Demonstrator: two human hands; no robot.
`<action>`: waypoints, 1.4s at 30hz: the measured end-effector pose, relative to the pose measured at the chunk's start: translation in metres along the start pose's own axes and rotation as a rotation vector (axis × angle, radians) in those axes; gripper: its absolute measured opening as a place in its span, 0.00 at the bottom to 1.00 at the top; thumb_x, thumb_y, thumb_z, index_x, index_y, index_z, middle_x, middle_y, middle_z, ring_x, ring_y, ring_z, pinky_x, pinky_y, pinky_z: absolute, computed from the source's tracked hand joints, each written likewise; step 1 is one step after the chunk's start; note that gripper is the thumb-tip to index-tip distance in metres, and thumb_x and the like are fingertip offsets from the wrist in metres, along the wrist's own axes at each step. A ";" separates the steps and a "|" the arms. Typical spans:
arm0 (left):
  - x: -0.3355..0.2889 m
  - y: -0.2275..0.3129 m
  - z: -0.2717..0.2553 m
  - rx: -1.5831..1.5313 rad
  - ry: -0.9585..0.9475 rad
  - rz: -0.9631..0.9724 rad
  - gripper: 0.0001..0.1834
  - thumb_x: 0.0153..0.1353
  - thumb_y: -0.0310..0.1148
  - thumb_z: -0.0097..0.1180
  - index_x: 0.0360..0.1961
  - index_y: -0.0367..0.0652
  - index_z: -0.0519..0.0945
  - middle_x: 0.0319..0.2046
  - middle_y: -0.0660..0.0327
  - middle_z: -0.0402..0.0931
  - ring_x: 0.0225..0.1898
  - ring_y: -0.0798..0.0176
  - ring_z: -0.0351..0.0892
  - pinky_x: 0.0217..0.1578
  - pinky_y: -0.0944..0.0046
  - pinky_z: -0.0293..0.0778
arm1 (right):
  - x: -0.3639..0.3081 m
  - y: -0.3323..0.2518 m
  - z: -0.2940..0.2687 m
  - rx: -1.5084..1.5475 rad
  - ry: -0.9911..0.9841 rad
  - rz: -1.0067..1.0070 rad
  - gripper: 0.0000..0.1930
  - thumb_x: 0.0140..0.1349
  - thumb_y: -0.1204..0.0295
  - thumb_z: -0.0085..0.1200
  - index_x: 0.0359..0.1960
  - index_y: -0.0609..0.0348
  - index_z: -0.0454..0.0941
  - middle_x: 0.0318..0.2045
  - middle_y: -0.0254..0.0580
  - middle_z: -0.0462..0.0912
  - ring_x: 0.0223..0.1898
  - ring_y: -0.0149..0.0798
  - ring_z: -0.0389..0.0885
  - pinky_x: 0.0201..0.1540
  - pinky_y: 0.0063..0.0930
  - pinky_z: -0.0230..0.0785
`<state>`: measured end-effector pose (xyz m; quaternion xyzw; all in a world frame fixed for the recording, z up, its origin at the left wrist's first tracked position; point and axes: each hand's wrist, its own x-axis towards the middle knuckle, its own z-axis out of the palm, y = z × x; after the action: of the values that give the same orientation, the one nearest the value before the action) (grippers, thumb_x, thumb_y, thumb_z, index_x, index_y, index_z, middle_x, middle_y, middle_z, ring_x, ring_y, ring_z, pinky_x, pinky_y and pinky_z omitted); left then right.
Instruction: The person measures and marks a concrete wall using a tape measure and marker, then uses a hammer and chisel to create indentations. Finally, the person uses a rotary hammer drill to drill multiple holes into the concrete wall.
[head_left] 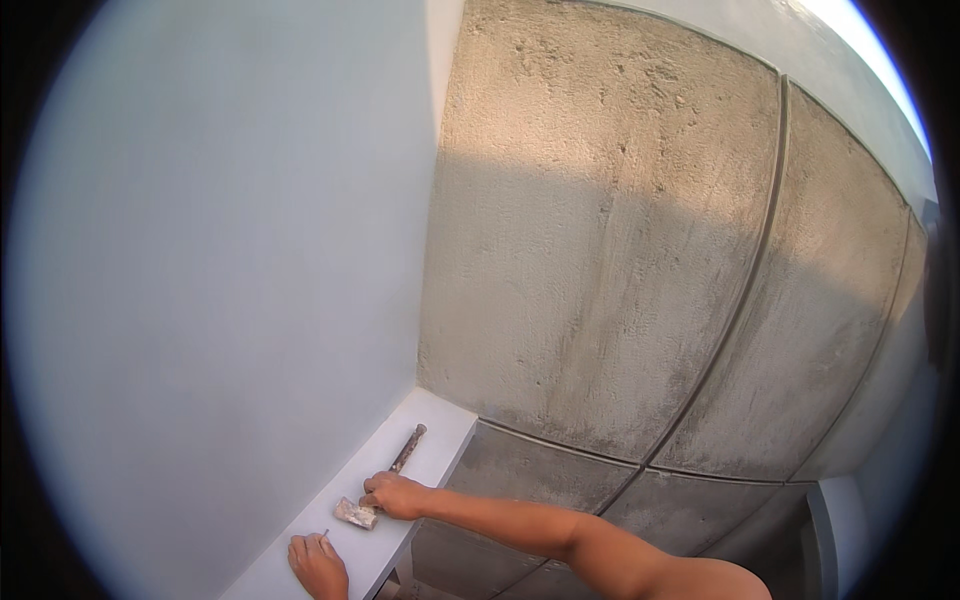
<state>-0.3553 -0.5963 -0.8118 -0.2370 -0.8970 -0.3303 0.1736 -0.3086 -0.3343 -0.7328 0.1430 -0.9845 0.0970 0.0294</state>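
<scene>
A club hammer point(357, 513) with a pale, crusted block head lies along a white ledge, its dark, worn handle point(408, 449) pointing to the far right. Close to the head, my right hand point(396, 496) is closed round the handle, with the arm reaching in from the lower right. My left hand point(318, 567) rests on the ledge just nearer than the hammer head. Its fingers are drawn together, and a thin, nail-like piece point(325, 533) sticks up at the fingertips; its lower part is hidden.
The white ledge point(440, 413) runs along the foot of a smooth pale wall point(220, 250) on the left. Beyond its right edge there is a drop toward a rough concrete wall point(560, 300) with dark grooves. A pale post-like edge point(843, 520) stands at the lower right.
</scene>
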 end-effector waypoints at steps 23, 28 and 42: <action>0.011 -0.006 -0.021 0.299 0.220 0.269 0.11 0.68 0.36 0.57 0.37 0.39 0.83 0.36 0.47 0.79 0.41 0.40 0.77 0.44 0.41 0.74 | -0.148 -0.071 0.063 0.230 0.477 0.360 0.22 0.69 0.73 0.54 0.63 0.62 0.75 0.56 0.53 0.75 0.61 0.57 0.75 0.66 0.47 0.68; 0.012 0.025 -0.022 0.205 0.038 0.090 0.14 0.72 0.34 0.55 0.49 0.34 0.81 0.44 0.47 0.71 0.49 0.43 0.74 0.52 0.44 0.71 | -0.343 -0.120 0.174 0.476 -0.324 1.088 0.23 0.65 0.64 0.57 0.59 0.62 0.81 0.59 0.58 0.81 0.61 0.58 0.81 0.63 0.51 0.73; 0.019 0.136 0.017 -0.173 0.194 0.313 0.29 0.71 0.46 0.58 0.61 0.34 0.69 0.60 0.39 0.63 0.63 0.34 0.61 0.62 0.35 0.63 | -0.598 -0.316 0.369 1.062 -0.451 1.701 0.22 0.68 0.54 0.54 0.49 0.60 0.88 0.37 0.51 0.90 0.35 0.47 0.90 0.37 0.46 0.81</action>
<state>-0.3001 -0.4874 -0.7458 -0.3548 -0.7966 -0.3962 0.2873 0.3437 -0.5402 -1.0878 -0.5923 -0.5728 0.4796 -0.3017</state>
